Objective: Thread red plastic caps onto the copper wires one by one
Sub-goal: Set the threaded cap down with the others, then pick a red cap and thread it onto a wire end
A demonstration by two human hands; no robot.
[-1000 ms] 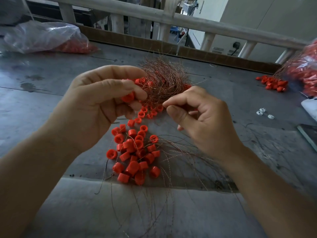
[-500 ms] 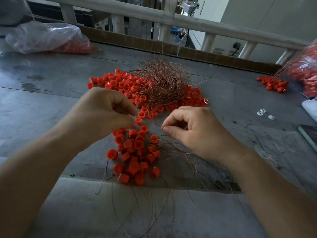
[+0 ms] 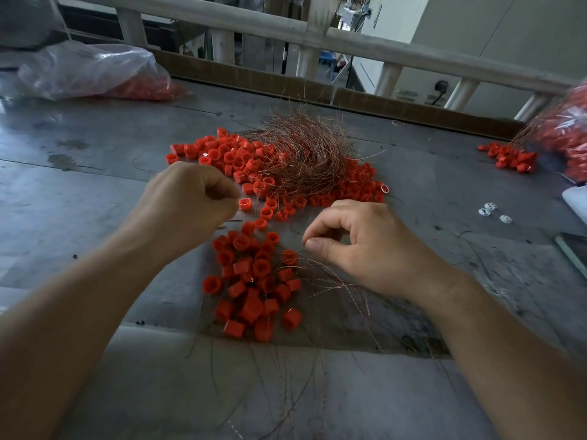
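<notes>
Left hand (image 3: 190, 204): fingers curled tight, contents hidden
Right hand (image 3: 365, 246): thumb, forefinger pinch copper wire (image 3: 317, 271)
Red caps (image 3: 261, 268): loose heap

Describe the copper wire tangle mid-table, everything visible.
The copper wire tangle is a loose, nest-like mound of thin reddish-brown strands, stray ends sticking up and out. It lies on the grey table, over a spread of red caps that shows at its left, front and right. The left hand and right hand are nearer, not touching it.
</notes>
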